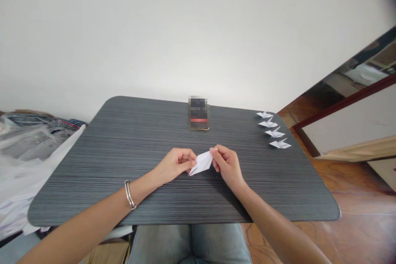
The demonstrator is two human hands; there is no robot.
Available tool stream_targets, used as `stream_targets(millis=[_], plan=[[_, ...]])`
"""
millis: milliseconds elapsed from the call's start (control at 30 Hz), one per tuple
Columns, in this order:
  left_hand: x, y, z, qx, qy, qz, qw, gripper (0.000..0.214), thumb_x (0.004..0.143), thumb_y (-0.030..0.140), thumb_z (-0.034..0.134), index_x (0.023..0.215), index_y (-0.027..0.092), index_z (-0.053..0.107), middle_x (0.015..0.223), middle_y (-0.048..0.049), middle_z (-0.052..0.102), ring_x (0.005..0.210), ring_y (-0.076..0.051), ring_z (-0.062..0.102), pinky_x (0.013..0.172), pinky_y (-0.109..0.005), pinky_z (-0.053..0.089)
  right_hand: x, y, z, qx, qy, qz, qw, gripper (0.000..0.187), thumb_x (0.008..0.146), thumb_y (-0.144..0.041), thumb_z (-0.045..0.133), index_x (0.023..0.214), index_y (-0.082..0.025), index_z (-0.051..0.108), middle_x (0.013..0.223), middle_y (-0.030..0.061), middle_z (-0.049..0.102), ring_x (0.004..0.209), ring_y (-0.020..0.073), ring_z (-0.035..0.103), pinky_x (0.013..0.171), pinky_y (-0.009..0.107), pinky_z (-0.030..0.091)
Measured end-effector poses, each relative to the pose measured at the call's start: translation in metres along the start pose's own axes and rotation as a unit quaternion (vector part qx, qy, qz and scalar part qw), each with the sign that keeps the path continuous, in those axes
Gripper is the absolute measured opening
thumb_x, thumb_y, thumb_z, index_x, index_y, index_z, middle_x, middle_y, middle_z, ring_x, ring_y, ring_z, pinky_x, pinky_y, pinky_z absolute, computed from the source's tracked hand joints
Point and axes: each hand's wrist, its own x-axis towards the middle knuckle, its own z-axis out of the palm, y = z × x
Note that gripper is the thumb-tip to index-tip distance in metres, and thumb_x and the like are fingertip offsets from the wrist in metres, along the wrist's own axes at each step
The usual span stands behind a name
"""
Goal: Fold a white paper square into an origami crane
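A small folded piece of white paper (203, 162), roughly diamond-shaped with a slit at its lower left end, is held between my two hands above the table. My left hand (180, 162) pinches its left side between thumb and fingers. At the upper right corner, the thumb and fingertips of my right hand (227, 164) are closed on the same paper. Several white origami cranes (274, 133) stand in a row at the table's right side, apart from my hands.
The dark striped table (139, 132) has rounded corners and meets a white wall. A phone-like object (199, 113), blurred out, stands at the back middle. White cloth and plastic bags (34, 156) are heaped at the left. A mirror-like panel (349, 78) leans at the right.
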Motion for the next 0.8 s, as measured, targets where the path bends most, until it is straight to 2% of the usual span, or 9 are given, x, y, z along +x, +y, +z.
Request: stream_targets(millis=[333, 467, 633, 800], plan=[[-0.0003, 0.0016, -0.0003, -0.031, -0.011, -0.029, 0.999, 0.018, 0.065, 0.024, 0.067, 0.075, 0.009, 0.063, 0.061, -0.0008, 0.063, 0.054, -0.008, 0.054, 0.057, -0.02, 0.041, 0.0002, 0.0026, -0.0017, 0.003, 0.006, 0.008, 1.0, 0.038, 0.082, -0.044, 0.05, 0.054, -0.019, 0.042, 0.041, -0.0071, 0.04, 0.034, 0.0061, 0.033, 0.037, 0.019, 0.025], [-0.0008, 0.0019, 0.0, -0.041, 0.0, -0.034, 0.999, 0.02, 0.067, 0.027, 0.065, 0.077, 0.01, 0.063, 0.065, -0.0021, 0.065, 0.058, -0.01, 0.057, 0.061, -0.023, 0.044, 0.0, 0.0035, -0.0022, 0.006, 0.012, 0.004, 1.0, 0.038, 0.082, -0.044, 0.05, 0.055, -0.019, 0.042, 0.041, -0.0071, 0.04, 0.035, 0.0061, 0.033, 0.037, 0.019, 0.026], [0.0005, 0.0011, 0.0006, -0.022, 0.008, -0.02, 1.0, 0.026, 0.067, 0.035, 0.067, 0.067, 0.01, 0.058, 0.056, 0.0015, 0.059, 0.05, -0.007, 0.052, 0.052, -0.019, 0.039, -0.001, 0.0037, -0.0001, 0.004, 0.003, 0.006, 1.0, 0.037, 0.082, -0.044, 0.05, 0.056, -0.019, 0.042, 0.042, -0.0068, 0.041, 0.034, 0.0061, 0.034, 0.037, 0.019, 0.027], [0.0018, 0.0004, -0.0006, 0.01, 0.021, 0.002, 1.0, 0.029, 0.063, 0.034, 0.07, 0.058, 0.012, 0.051, 0.047, 0.0041, 0.054, 0.044, -0.005, 0.044, 0.046, -0.017, 0.031, -0.0014, 0.0053, 0.0028, 0.053, -0.069, 0.04, 0.995, 0.032, 0.078, -0.046, 0.054, 0.063, -0.018, 0.048, 0.045, -0.0056, 0.049, 0.034, 0.0063, 0.041, 0.035, 0.018, 0.033]])
